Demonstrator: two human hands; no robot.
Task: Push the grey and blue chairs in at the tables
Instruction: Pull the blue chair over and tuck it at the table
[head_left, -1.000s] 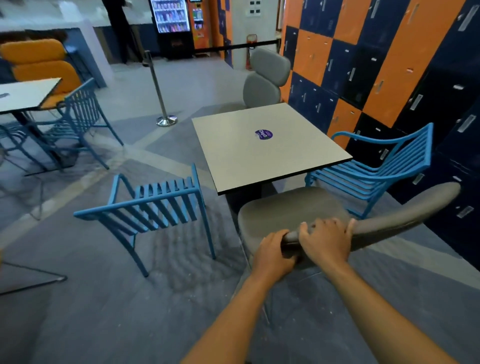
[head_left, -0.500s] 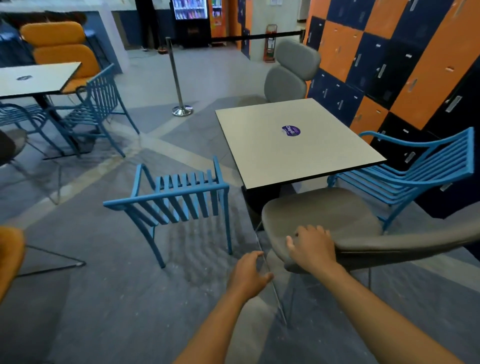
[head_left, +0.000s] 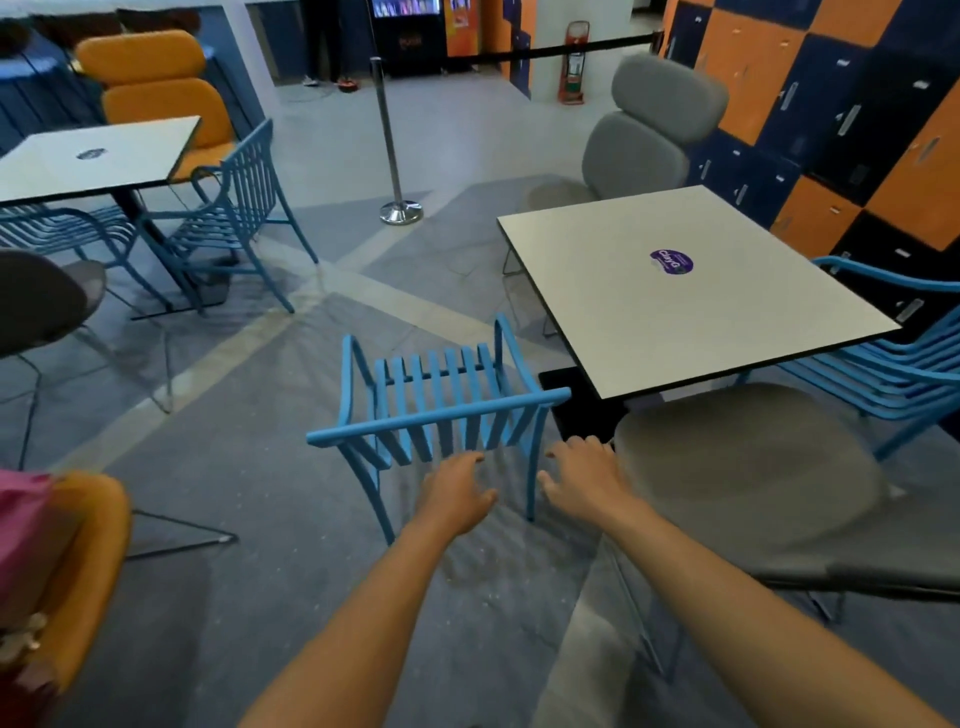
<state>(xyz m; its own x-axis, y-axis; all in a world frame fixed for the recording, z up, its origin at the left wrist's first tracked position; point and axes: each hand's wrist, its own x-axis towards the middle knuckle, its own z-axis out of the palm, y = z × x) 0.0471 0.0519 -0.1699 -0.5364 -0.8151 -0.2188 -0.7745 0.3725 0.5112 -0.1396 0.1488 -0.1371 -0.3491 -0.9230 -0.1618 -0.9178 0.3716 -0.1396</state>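
Observation:
A blue slatted chair (head_left: 441, 400) stands pulled out from the left side of the white square table (head_left: 680, 312). My left hand (head_left: 457, 491) and my right hand (head_left: 584, 470) hover open just below its backrest rail, touching nothing. A grey padded chair (head_left: 748, 467) sits at the table's near edge, its seat partly under the top, to the right of my right hand. Another grey chair (head_left: 649, 130) stands at the table's far side. A second blue chair (head_left: 898, 364) is at the right side.
A second white table (head_left: 98, 156) at the far left has blue chairs (head_left: 234, 208) and an orange chair (head_left: 156, 88) around it. A chrome barrier post (head_left: 397, 156) stands behind. Orange and navy lockers (head_left: 831, 104) line the right wall. An orange seat (head_left: 78, 561) sits near left.
Both hands have let go of the grey chair's backrest and moved left to the blue chair's back. The view has swung left.

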